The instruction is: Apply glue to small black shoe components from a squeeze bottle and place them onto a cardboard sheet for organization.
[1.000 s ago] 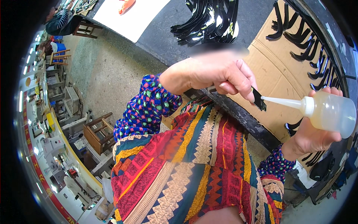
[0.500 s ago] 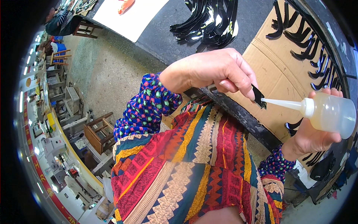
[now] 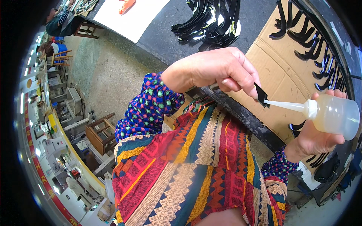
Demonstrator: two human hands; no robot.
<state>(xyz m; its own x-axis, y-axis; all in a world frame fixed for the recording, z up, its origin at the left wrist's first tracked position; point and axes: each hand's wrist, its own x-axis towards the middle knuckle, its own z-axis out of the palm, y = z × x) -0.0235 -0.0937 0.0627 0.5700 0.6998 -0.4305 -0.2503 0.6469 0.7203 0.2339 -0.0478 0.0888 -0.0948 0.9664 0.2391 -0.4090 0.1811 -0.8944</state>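
Pinching a small black strip (image 3: 261, 95) tightly in the left hand (image 3: 222, 69) over a cardboard sheet (image 3: 271, 67) | wrapping the right hand (image 3: 315, 139), curled wide, around a translucent squeeze bottle (image 3: 337, 115) | pointing its white nozzle (image 3: 284, 106) at the strip's lower end

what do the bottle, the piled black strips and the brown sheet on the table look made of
Bottle: probably smooth plastic, as its wall is cloudy and translucent. Black strips: glossy, with bright glare along them; perhaps patent leather or a coated synthetic, can't tell which. Brown sheet: likely matt cardboard, going by its tan face and long creases.
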